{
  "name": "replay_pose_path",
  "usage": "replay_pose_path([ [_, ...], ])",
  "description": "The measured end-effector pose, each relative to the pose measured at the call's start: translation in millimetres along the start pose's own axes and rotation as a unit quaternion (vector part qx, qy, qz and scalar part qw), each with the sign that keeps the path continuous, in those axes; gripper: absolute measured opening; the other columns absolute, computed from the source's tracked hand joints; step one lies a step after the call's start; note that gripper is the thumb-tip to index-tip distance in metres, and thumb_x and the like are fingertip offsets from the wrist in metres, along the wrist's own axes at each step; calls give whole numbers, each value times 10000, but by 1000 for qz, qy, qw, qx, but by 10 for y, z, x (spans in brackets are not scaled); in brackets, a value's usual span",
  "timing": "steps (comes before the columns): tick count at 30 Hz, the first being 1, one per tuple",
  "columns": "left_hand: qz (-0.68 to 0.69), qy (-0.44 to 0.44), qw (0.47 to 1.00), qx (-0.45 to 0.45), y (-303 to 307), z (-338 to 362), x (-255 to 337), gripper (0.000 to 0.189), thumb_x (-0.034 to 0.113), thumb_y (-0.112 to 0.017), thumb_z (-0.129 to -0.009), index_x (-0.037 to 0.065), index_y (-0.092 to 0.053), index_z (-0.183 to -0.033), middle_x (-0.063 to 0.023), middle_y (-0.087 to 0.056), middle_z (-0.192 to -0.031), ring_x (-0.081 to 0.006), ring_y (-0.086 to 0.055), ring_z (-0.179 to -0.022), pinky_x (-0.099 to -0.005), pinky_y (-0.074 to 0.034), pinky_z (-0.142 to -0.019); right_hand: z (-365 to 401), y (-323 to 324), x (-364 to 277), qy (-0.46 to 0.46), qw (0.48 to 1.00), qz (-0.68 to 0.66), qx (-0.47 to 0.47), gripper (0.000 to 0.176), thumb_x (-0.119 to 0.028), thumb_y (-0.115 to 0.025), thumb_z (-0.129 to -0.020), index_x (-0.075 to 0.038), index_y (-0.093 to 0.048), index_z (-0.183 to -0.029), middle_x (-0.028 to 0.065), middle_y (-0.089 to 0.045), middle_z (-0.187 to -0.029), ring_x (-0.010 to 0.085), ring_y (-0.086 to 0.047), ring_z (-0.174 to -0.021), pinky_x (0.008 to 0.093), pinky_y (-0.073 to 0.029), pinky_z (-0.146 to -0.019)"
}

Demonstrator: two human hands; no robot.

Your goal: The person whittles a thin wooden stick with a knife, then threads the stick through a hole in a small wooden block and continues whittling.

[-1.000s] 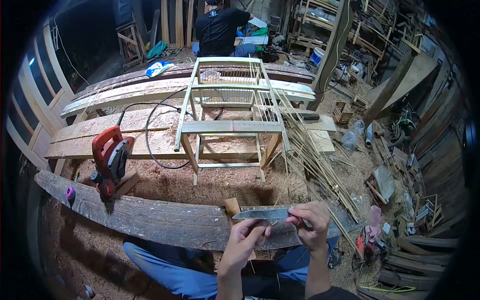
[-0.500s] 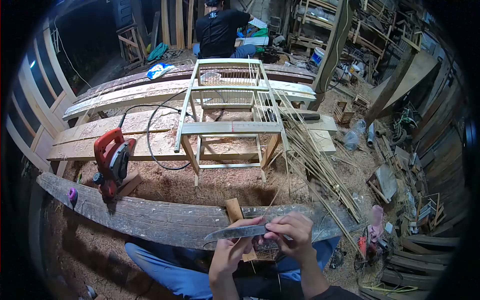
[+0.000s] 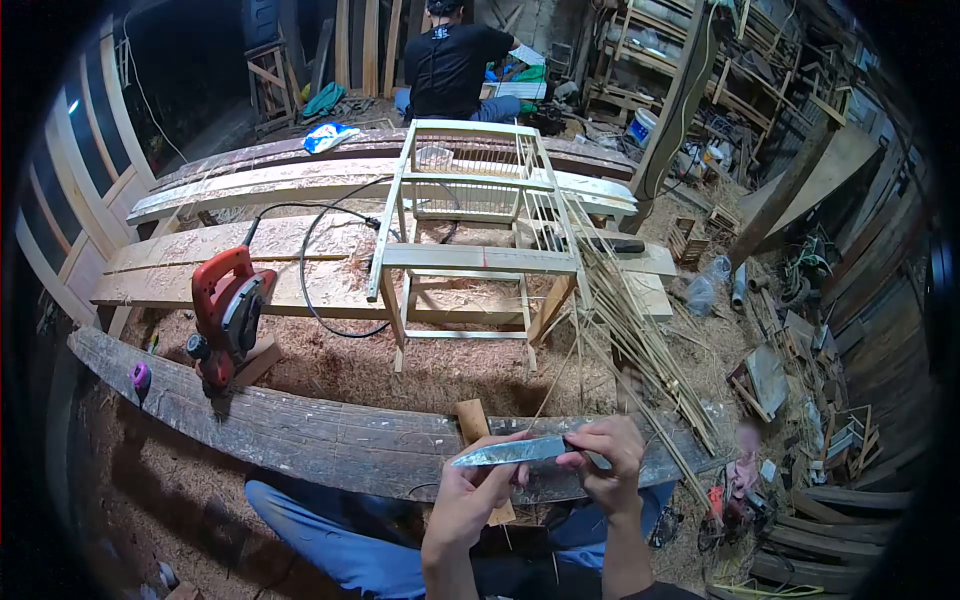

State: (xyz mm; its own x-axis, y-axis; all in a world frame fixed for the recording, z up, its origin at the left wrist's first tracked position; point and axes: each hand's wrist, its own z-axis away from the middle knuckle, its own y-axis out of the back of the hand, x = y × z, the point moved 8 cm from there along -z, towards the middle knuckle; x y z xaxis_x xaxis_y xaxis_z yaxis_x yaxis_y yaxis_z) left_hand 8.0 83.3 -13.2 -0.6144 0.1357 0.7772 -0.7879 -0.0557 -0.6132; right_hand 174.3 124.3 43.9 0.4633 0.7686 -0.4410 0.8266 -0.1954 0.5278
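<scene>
My right hand (image 3: 610,465) is closed on the handle of a knife (image 3: 512,452), its blade pointing left across the fingers of my left hand (image 3: 462,508). A thin bamboo strip (image 3: 546,398) slants up and away from my left hand, which is closed around its near end; the blade hides part of that grip. Below both hands lies a worn wooden plank (image 3: 330,440), with a small wood block (image 3: 471,416) on it beside my left hand. Beyond stands a wooden frame (image 3: 482,258) fitted with thin bars.
A red power planer (image 3: 225,312) and a purple object (image 3: 141,378) rest on the plank at left. Several bamboo strips (image 3: 655,350) lean at right. Boards (image 3: 190,260) covered in shavings lie behind. Another person (image 3: 450,70) sits at the back, facing away.
The knife and my right hand have moved right and slightly up relative to my left hand, and the blade has tilted to catch more light. The whole view has shifted slightly.
</scene>
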Motion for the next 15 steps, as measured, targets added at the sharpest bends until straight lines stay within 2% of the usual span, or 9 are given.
replay_pose_path([
  [2,5,-9,1000,4,14,2,14,343,75,-603,-1007,-13,-592,-1338,-16,-632,-863,20,-390,-586,-157,-267,-492,-16,-16,-21,1,1000,2,4,301,-284,-869,-697,-131,-713,-904,32,-707,-802,235,-655,-726,350,-447,-669],
  [5,-12,-3,1000,29,69,-6,-5,308,77,-591,-1011,-20,-606,-1304,-17,-632,-860,19,-391,-581,-158,-272,-488,-35,-32,-20,1,1000,9,-12,222,-207,-840,-759,-150,-731,-944,20,-693,-811,234,-654,-739,362,-462,-669],
  [7,-13,-13,1000,15,64,-8,6,280,76,-576,-1015,-27,-612,-1273,-28,-638,-861,16,-392,-567,-161,-277,-479,29,9,30,27,999,31,29,120,-162,-783,-845,-118,-713,-932,40,-689,-832,232,-646,-729,359,-481,-686],
  [8,-11,-14,1000,16,90,37,47,280,76,-576,-1015,-27,-612,-1273,-28,-638,-861,16,-392,-567,-161,-277,-479,46,45,144,28,999,31,27,120,-162,-783,-845,-118,-713,-932,40,-689,-832,232,-646,-729,359,-481,-686],
  [10,-31,-20,998,55,207,178,230,239,73,-561,-1017,-15,-627,-1230,-39,-646,-859,10,-397,-553,-166,-282,-470,169,482,672,-189,960,61,198,92,-156,-734,-900,-81,-683,-910,67,-687,-868,226,-643,-728,349,-500,-685],
  [13,-30,-50,994,89,313,193,335,204,75,-564,-1015,-9,-634,-1188,-68,-672,-843,7,-403,-541,-167,-288,-462,172,565,441,-165,967,66,180,122,-155,-731,-908,-59,-657,-893,89,-682,-898,219,-640,-732,333,-507,-672],
  [14,-22,-56,992,106,337,203,351,195,76,-566,-1014,-15,-634,-1172,-78,-680,-839,6,-404,-540,-168,-291,-461,192,459,354,-109,981,45,153,117,-152,-746,-894,-69,-664,-888,80,-701,-880,215,-657,-735,324,-508,-649],
  [15,-5,-64,993,102,299,149,335,195,85,-581,-1011,-21,-633,-1166,-82,-691,-832,8,-408,-538,-173,-297,-461,159,340,210,-93,987,5,128,122,-152,-764,-874,-76,-668,-884,75,-712,-874,218,-667,-735,333,-509,-649],
])
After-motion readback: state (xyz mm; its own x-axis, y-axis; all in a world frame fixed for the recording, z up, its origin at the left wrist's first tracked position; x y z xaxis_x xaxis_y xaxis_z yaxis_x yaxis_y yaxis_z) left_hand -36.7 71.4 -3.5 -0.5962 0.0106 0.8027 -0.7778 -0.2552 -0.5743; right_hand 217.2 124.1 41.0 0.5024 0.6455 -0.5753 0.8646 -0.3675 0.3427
